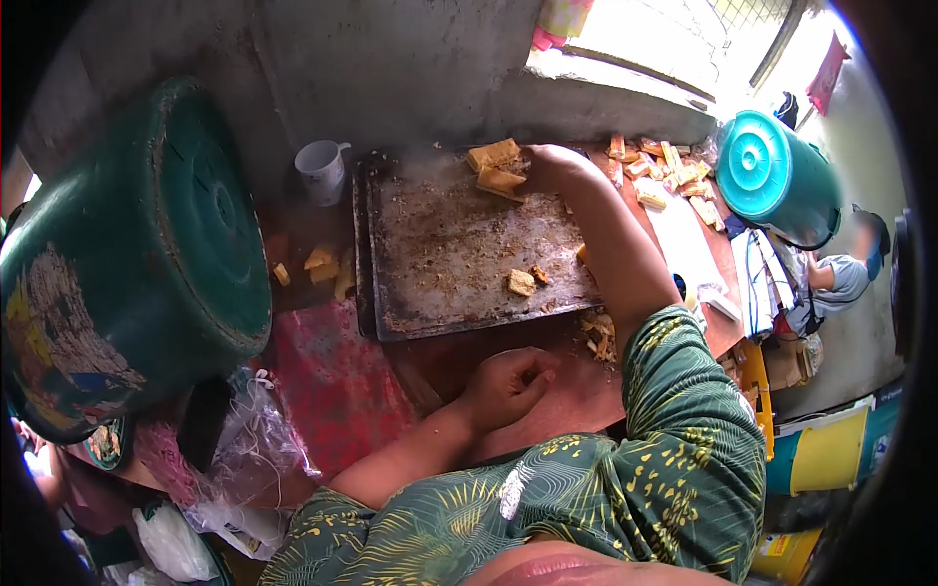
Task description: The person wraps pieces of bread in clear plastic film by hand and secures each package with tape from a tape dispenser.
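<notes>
My right hand reaches across to the far edge of a dark, crumb-covered baking tray. It is closed at the right end of two yellow-brown bread pieces, which sit tilted against each other; most of its fingers are hidden. A smaller bread piece and a browned fragment lie near the tray's front right. My left hand is curled in a loose fist in front of the tray, touching none of the bread, and nothing shows in it.
A large green bucket looms at left, beside a white mug and bread scraps. Many bread pieces lie at far right near a teal bucket. A red sheet lies at front left. Another person is at far right.
</notes>
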Demonstrator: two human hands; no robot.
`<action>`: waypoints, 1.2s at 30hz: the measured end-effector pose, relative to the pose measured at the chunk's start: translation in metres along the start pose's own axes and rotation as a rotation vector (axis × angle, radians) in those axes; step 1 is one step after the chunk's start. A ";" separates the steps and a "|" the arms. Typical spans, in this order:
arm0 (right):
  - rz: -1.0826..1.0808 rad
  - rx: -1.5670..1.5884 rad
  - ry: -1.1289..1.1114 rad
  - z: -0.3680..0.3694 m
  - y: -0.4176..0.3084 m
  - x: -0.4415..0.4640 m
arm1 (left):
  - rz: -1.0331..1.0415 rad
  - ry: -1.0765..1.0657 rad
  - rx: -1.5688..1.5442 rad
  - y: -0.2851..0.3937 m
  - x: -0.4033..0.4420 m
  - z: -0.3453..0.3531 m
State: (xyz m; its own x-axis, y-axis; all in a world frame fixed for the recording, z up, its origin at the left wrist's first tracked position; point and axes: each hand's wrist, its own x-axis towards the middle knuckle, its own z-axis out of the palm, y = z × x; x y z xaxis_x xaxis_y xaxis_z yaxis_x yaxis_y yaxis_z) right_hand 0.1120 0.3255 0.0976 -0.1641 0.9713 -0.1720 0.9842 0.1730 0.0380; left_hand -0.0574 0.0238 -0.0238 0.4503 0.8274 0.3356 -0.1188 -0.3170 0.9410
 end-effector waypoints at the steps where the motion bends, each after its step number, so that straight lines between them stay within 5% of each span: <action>1: 0.017 0.024 0.030 -0.011 -0.004 -0.008 | -0.045 -0.040 0.017 0.003 0.001 -0.002; 6: -0.144 -0.027 0.435 0.015 0.004 0.025 | -0.073 0.001 -0.150 -0.024 -0.004 0.012; 10: -0.253 0.219 0.235 0.028 0.007 0.043 | -0.103 0.011 -0.139 -0.017 -0.005 0.008; 13: -0.066 0.123 0.279 0.011 -0.006 0.026 | -0.150 -0.021 -0.128 -0.014 -0.003 0.004; 16: -0.047 -0.012 0.285 0.012 0.004 0.031 | -0.180 -0.027 -0.057 0.000 -0.001 0.000; 17: -0.206 0.045 0.436 0.019 0.014 0.027 | -0.175 -0.021 -0.028 0.003 0.000 0.000; 20: -0.233 0.318 0.619 0.025 0.015 -0.035 | -0.081 -0.045 0.172 0.006 0.004 -0.003; 24: -0.419 0.961 0.452 0.069 0.012 -0.174 | 0.031 0.051 0.120 0.000 0.000 0.003; 26: -0.451 1.661 0.056 0.104 0.017 -0.239 | 0.077 0.060 0.270 0.009 -0.001 -0.001; 29: -0.203 2.121 0.017 0.158 0.015 -0.301 | 0.233 0.095 0.111 -0.002 0.000 0.002; 31: -0.174 2.271 -0.075 0.187 0.026 -0.324 | 0.488 0.264 0.160 -0.002 0.008 0.010; 32: -0.206 2.369 -0.141 0.197 0.030 -0.330 | 0.172 0.227 0.263 0.018 -0.005 0.006; 33: -0.266 2.424 -0.159 0.212 0.036 -0.330 | 0.126 0.205 0.269 0.016 -0.010 0.002; 36: -0.320 2.500 -0.193 0.215 0.044 -0.326 | 0.288 0.227 0.386 0.037 -0.013 -0.009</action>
State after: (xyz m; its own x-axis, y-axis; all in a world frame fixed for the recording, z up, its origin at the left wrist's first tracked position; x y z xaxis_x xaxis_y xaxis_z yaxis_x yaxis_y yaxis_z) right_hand 0.2232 -0.0183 -0.0567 -0.3766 0.9263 0.0072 -0.7442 -0.2979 -0.5978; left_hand -0.0757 0.0053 0.0068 0.2393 0.7476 0.6195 0.1441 -0.6584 0.7388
